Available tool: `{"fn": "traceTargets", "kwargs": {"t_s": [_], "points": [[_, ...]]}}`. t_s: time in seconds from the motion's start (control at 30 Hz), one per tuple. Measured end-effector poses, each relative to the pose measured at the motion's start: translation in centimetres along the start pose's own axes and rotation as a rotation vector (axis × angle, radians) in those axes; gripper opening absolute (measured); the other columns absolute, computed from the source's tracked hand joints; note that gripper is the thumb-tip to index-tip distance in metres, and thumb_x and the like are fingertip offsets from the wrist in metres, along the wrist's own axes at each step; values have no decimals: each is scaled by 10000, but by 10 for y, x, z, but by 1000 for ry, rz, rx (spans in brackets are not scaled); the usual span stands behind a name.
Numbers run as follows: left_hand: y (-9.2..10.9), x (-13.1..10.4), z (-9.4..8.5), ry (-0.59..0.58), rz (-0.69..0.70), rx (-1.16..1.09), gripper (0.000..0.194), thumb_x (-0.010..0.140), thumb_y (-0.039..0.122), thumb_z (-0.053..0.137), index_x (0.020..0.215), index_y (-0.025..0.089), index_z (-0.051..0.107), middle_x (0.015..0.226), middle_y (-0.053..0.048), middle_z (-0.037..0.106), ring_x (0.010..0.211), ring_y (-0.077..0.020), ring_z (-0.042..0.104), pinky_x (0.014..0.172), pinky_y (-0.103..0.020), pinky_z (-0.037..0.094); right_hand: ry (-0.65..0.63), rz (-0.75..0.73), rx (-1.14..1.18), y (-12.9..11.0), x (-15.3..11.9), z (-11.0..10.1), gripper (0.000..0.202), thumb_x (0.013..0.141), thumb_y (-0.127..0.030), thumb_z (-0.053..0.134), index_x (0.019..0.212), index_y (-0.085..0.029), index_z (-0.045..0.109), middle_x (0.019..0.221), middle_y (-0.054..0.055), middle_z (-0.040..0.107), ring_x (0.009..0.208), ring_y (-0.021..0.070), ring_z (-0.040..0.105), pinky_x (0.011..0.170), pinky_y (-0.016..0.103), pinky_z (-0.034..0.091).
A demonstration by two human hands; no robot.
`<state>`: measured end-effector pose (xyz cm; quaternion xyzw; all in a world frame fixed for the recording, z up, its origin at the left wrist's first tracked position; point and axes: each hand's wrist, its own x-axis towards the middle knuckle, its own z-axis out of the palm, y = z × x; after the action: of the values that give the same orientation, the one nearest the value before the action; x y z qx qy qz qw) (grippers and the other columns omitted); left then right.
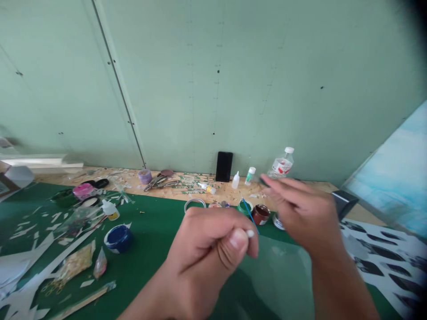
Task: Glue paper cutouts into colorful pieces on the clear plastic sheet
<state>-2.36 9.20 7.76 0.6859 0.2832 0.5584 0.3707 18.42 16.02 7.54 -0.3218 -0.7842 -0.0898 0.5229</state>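
Observation:
My left hand [216, 253] is closed in the middle foreground. A small white thing [249, 233], bead-like in look, shows between its thumb and forefinger; its kind cannot be made out. My right hand [303, 211] is raised on the right, blurred, with its fingers together pointing left. Something small and dark [263, 178] shows at those fingertips, too smeared to name. Just beyond the hands stand a dark red paint jar [260, 215], a green paint jar [240, 206] and a blue stick-like brush [247, 208] leaning across them. A translucent sheet [276, 271] lies below.
A blue paint jar [118, 240], a glue bottle [110, 210] and paper scraps lie on the green mat [147, 258] at left. Against the wall stand a phone [224, 166] and a plastic bottle [283, 164]. Pliers [160, 182] lie behind. Printed sheets [383, 253] cover the right.

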Motion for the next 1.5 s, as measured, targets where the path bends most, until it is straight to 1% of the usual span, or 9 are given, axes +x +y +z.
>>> {"fn": "traceTargets", "kwargs": {"t_s": [0.1, 0.13, 0.3, 0.43, 0.6, 0.77, 1.03, 1.23, 1.5], "points": [[0, 2, -1, 78, -43, -47, 332, 976, 357, 486, 767, 153, 644, 693, -44, 610, 579, -113, 523, 523, -266, 374, 190, 119, -8, 8, -2, -14, 318, 852, -170, 702, 1149, -278, 731, 1060, 22, 753, 911, 208, 717, 790, 347, 588], [-1, 4, -2, 94, -58, -84, 329, 973, 357, 490, 764, 152, 640, 699, -42, 608, 570, -108, 518, 510, -258, 367, 204, 131, -3, 5, -2, -18, 335, 850, -166, 707, 1161, -288, 725, 1072, 13, 751, 914, 202, 716, 804, 341, 587], [-9, 9, -3, 115, -64, -121, 311, 975, 350, 487, 793, 151, 641, 708, -32, 605, 577, -96, 515, 518, -234, 376, -22, -16, 108, -29, 2, -17, 300, 883, -144, 647, 1160, -231, 721, 1052, 42, 749, 892, 196, 718, 763, 316, 604], [-8, 8, -1, 110, -18, -74, 285, 972, 335, 503, 808, 155, 651, 687, -19, 593, 590, -95, 504, 528, -225, 379, -121, -99, 180, -47, 3, -7, 350, 903, -125, 608, 1233, -219, 676, 1056, 56, 738, 882, 188, 713, 729, 301, 610], [-8, 7, -2, 106, 51, -55, 229, 960, 311, 527, 847, 164, 662, 667, -9, 598, 595, -102, 502, 550, -228, 398, -120, -140, 190, -52, 1, -2, 352, 896, -81, 597, 1219, -195, 679, 1106, 76, 727, 881, 178, 712, 737, 291, 615], [-10, 7, -3, 104, 44, -60, 228, 964, 311, 523, 851, 174, 666, 673, -3, 598, 597, -94, 495, 555, -219, 396, -95, -135, 181, -53, 0, -1, 346, 889, -75, 604, 1205, -190, 684, 1121, 80, 724, 897, 181, 712, 749, 295, 617], [-11, 7, 0, 127, 13, -133, 215, 953, 321, 541, 871, 177, 677, 680, -8, 602, 596, -102, 505, 556, -231, 405, -57, -141, 164, -53, 0, -1, 360, 885, -86, 605, 1217, -204, 680, 1070, 71, 735, 843, 175, 716, 683, 278, 616], [-11, 6, 0, 113, 12, -133, 219, 957, 330, 537, 888, 181, 681, 689, -8, 607, 599, -102, 506, 557, -234, 400, -63, -148, 158, -52, -1, -1, 371, 884, -88, 607, 1225, -216, 678, 1094, 73, 731, 872, 190, 718, 722, 304, 624], [-11, 6, -1, 96, 29, -110, 233, 969, 314, 517, 853, 182, 670, 696, -2, 592, 605, -98, 491, 561, -237, 388, -79, -139, 198, -51, -1, 0, 377, 876, -69, 608, 1223, -198, 678, 1090, 77, 729, 836, 171, 711, 683, 278, 617]]}}
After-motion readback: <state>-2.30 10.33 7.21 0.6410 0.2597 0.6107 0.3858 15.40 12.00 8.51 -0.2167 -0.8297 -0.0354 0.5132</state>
